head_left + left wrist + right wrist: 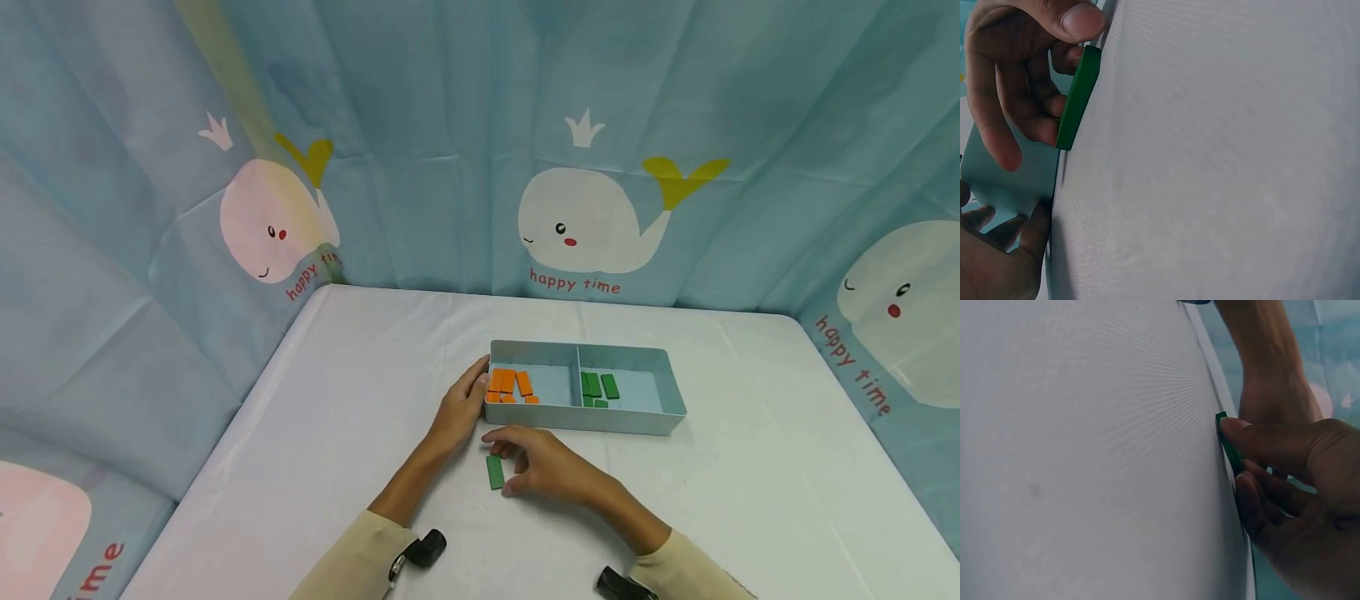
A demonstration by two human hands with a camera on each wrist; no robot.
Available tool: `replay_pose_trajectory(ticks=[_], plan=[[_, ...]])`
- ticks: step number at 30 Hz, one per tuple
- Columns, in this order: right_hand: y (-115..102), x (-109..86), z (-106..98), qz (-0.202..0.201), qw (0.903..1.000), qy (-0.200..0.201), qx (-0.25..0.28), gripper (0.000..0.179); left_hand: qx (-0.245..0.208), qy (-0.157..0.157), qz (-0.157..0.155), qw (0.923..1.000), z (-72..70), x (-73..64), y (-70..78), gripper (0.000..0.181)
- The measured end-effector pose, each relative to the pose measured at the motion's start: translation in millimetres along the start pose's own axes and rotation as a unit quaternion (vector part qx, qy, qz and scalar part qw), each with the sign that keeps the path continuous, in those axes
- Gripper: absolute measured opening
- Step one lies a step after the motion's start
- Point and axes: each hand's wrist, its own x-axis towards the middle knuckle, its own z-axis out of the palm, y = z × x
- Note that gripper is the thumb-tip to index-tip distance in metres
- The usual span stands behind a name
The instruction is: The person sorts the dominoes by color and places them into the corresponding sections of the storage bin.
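Note:
A pale blue-grey two-compartment box [630, 421] stands on the white table. Against its left end wall rests my left hand [459, 412], fingers laid along the outside. Just in front of the box lies a green rectangular block [495, 472], long and flat. My right hand [551, 465] arches beside it, thumb near its close end and forefinger past its far end; in the head view both look slightly apart from it. The left wrist view shows this green block [1079, 100] with the right thumb close above it. The right wrist view has the thumb overlapping the block [1230, 447].
Several orange blocks [523, 383] lie in the box's left compartment. Several green blocks [610, 386] are in the right one, near the divider [576, 375]. A whale-printed blue curtain [420, 167] hangs behind the table [360, 400].

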Motion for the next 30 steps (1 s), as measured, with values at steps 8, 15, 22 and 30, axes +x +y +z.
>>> replay_pose_trajectory(ticks=[8,15,22,30], plan=[[-1.5,0.9,1.2,0.000,0.9993,-0.002,-0.037,0.065,0.005,-0.002,0.001,1.0000,-0.2,0.1,1.2,0.054],[0.6,-3.6,0.4,-0.011,0.9992,0.008,-0.038,0.065,0.003,-0.003,0.000,1.0000,-0.1,-0.2,1.8,0.054],[-0.1,-12.8,-3.0,-0.014,0.9994,0.022,-0.023,0.065,0.012,0.000,-0.004,0.9999,0.7,-0.7,1.4,0.054],[1.0,-23.6,-7.0,0.009,0.9991,0.037,-0.017,0.065,0.010,-0.003,-0.004,0.9999,0.1,-0.3,0.3,0.054]])
